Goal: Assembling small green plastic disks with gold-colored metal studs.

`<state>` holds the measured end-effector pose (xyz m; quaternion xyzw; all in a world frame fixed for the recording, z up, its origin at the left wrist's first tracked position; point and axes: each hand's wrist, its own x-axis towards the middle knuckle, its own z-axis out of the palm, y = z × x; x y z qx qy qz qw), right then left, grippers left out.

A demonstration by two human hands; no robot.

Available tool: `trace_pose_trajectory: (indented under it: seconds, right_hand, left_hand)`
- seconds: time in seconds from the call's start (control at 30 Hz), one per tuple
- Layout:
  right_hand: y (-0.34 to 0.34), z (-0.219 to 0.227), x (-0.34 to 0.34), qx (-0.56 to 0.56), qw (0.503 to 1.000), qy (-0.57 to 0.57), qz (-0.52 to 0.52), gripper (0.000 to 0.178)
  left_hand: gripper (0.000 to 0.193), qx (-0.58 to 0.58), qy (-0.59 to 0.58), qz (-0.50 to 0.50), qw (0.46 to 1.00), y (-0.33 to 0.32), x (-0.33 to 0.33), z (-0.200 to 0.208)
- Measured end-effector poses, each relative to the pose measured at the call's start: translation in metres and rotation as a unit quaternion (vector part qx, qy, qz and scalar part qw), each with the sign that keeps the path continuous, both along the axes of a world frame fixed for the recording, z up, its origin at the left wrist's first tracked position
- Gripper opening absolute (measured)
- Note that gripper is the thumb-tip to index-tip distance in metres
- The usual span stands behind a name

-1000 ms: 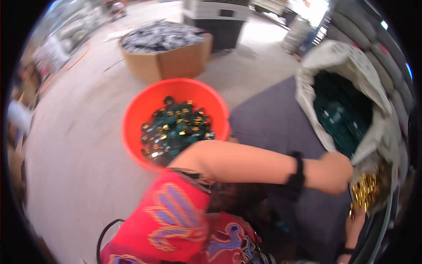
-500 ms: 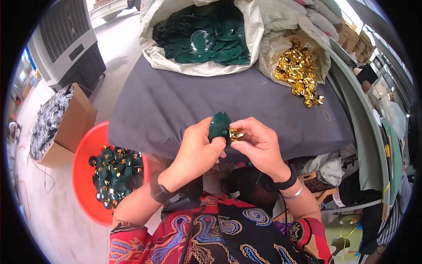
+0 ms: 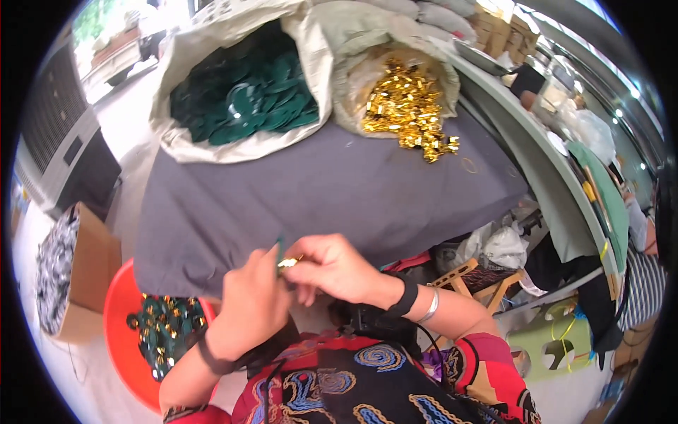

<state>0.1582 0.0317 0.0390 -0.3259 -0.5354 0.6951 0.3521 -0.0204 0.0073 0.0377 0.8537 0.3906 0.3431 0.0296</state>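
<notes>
Close to my body, past the table's near edge, my two hands meet. My left hand (image 3: 254, 297), blurred, is closed on a dark green plastic disc (image 3: 280, 247); only a thin edge of it shows above the fingers. With thumb and fingertips, my right hand (image 3: 335, 267) pinches a shiny gold clip-like piece (image 3: 288, 263) against the disc. How the two pieces join is hidden by the fingers. On the table's far side, a white sack (image 3: 244, 150) lies open with many green discs (image 3: 265, 106). Beside it, gold pieces (image 3: 406, 99) spill from another sack (image 3: 346, 92).
A grey cloth covers the table (image 3: 318, 191). At lower left stands a red tub (image 3: 120, 339) with green discs bearing gold pieces. Left of it are a cardboard box (image 3: 88, 268) of silvery pieces and an air cooler (image 3: 63, 134). A wooden stool (image 3: 462, 283) stands at right.
The view has swung to the right, so the sacks and table appear farther left. My hands have come nearer my body with the disc and gold piece; the disc now shows edge-on.
</notes>
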Motion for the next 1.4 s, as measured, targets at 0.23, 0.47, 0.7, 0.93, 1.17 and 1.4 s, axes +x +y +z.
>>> trace_pose_trajectory:
  seconds: [0.23,0.47,0.7,0.93,1.17,1.4]
  right_hand:
    - [0.036,0.038,0.044,0.305,0.927,-0.210,-0.066,0.039]
    - [0.030,0.028,-0.002,0.749,0.625,-0.218,-0.017,0.057]
    - [0.023,0.016,0.024,0.801,0.530,-0.274,-0.054,0.040]
    - [0.007,0.012,0.031,0.682,0.670,-0.262,-0.129,0.039]
    - [0.004,0.010,0.045,0.356,0.888,-0.035,-0.289,0.025]
    - [-0.100,0.058,0.158,0.309,0.792,0.251,-0.462,0.025]
  left_hand:
    - [0.031,-0.327,-0.397,0.164,0.842,-0.004,-0.068,0.052]
    - [0.031,-0.421,-0.393,-0.012,0.817,-0.002,-0.020,0.035]
    - [0.033,-0.338,-0.252,-0.060,0.905,0.001,0.006,0.039]
    - [0.032,-0.116,-0.215,-0.109,0.964,0.016,0.028,0.023]
    - [0.032,-0.111,-0.175,-0.199,0.958,0.045,0.072,0.047]
    - [0.055,-0.246,-0.320,-0.349,0.845,0.047,0.115,0.059]
